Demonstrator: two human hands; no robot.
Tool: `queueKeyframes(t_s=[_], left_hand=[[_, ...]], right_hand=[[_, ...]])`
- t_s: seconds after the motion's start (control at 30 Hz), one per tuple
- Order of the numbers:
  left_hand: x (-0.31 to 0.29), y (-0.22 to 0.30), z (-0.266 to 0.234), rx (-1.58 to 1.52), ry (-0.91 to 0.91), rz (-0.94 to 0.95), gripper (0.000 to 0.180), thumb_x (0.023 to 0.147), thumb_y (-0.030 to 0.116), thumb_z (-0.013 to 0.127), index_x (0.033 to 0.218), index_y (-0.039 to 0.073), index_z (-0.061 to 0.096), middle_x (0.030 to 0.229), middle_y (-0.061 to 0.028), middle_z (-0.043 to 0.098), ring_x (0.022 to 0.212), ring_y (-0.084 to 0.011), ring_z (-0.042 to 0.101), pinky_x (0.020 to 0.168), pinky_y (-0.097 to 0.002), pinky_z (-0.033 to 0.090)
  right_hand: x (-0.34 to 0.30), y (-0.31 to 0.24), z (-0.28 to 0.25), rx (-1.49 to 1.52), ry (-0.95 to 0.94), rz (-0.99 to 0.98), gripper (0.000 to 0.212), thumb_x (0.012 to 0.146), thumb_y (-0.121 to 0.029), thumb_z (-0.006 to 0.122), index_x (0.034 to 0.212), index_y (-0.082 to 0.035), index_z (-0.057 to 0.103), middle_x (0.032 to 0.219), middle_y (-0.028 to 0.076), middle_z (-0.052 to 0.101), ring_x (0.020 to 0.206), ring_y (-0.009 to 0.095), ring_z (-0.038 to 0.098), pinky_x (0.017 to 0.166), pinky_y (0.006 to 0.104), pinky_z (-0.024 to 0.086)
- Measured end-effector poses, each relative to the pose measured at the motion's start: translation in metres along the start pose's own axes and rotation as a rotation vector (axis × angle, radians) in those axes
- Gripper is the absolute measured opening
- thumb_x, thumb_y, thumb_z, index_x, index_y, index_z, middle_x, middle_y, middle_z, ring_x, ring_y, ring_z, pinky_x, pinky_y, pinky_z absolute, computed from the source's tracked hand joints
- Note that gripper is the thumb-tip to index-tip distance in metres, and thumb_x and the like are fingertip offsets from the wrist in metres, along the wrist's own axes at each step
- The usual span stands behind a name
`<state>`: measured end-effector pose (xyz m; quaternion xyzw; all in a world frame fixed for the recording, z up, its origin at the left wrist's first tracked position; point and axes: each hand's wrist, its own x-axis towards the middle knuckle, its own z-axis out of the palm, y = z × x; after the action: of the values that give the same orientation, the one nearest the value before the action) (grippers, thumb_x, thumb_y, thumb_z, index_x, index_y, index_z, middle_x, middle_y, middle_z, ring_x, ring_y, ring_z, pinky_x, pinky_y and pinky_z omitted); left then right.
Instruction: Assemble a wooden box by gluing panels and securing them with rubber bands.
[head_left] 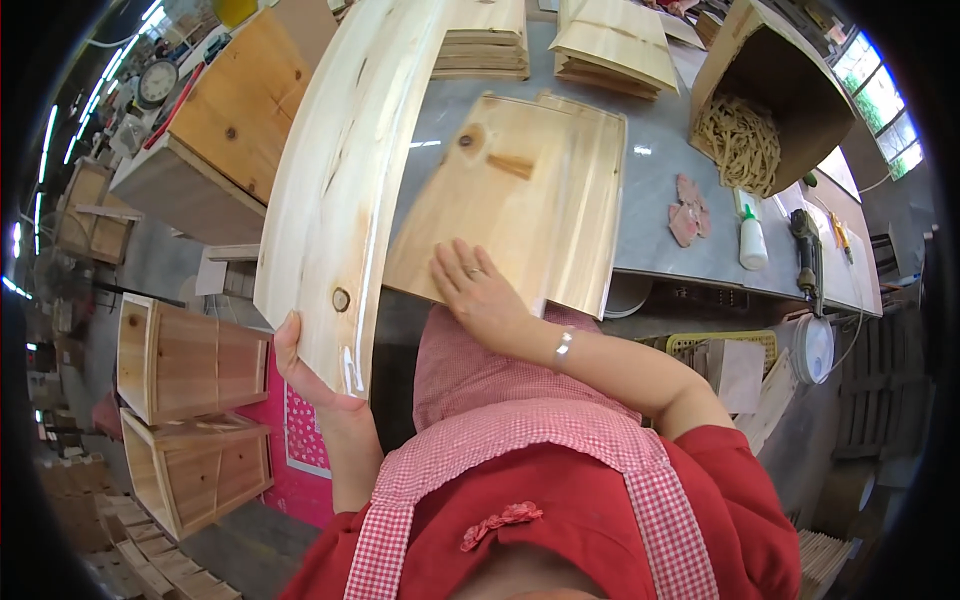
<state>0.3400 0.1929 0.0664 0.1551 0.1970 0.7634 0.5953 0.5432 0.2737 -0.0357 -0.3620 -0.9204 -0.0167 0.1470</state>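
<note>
My left hand (318,378) grips the near end of a long pale wooden board (350,190), thumb on its face. The board is tilted up, with a glossy wet-looking line along its right edge and a dark knot near my thumb. My right hand (487,303) lies with fingers stretched on a tapered wooden panel (500,230) on the grey table. A small brown patch or offcut (512,165) shows on that panel, too blurred to tell which. Another panel (590,215) lies along its right side.
Stacked panels (612,45) stand at the back. On the right are a cardboard box (770,50) of tan bands, crumpled pink paper (687,212), a white green-capped bottle (752,243) and a power tool (806,252). Wooden boxes (200,360) stand at the left.
</note>
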Motion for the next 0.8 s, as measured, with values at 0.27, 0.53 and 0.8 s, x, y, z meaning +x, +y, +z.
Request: queueKeyframes(t_s=[0.27, 0.53, 0.8], left_hand=[[-0.009, 0.006, 0.011, 0.047, 0.071, 0.037, 0.031, 0.093, 0.020, 0.058, 0.118, 0.002, 0.063, 0.113, -0.0130, 0.071, 0.092, -0.0219, 0.070, 0.080, -0.0353, 0.056], [0.005, -0.011, 0.019, -0.072, 0.069, -0.047, 0.030, 0.092, 0.017, 0.059, 0.117, 0.000, 0.061, 0.104, -0.0110, 0.067, 0.083, -0.0186, 0.059, 0.069, -0.0301, 0.052], [0.009, -0.026, 0.040, 0.057, 0.122, -0.038, 0.034, 0.092, 0.019, 0.059, 0.120, 0.000, 0.061, 0.108, -0.0126, 0.069, 0.086, -0.0199, 0.063, 0.071, -0.0296, 0.053]], right_hand=[[0.113, -0.007, 0.054, 0.043, 0.109, -0.144, 0.056, 0.086, -0.019, 0.059, 0.137, 0.003, 0.049, 0.144, 0.021, 0.046, 0.137, 0.039, 0.041, 0.112, 0.0484, 0.032], [0.131, 0.008, 0.085, 0.084, 0.201, -0.194, 0.059, 0.081, -0.018, 0.066, 0.135, 0.001, 0.051, 0.137, 0.020, 0.050, 0.134, 0.041, 0.043, 0.109, 0.0494, 0.034], [0.162, -0.034, 0.117, 0.527, 0.566, -0.042, 0.062, 0.079, -0.025, 0.068, 0.131, 0.006, 0.054, 0.138, 0.026, 0.050, 0.131, 0.043, 0.046, 0.108, 0.0515, 0.034]])
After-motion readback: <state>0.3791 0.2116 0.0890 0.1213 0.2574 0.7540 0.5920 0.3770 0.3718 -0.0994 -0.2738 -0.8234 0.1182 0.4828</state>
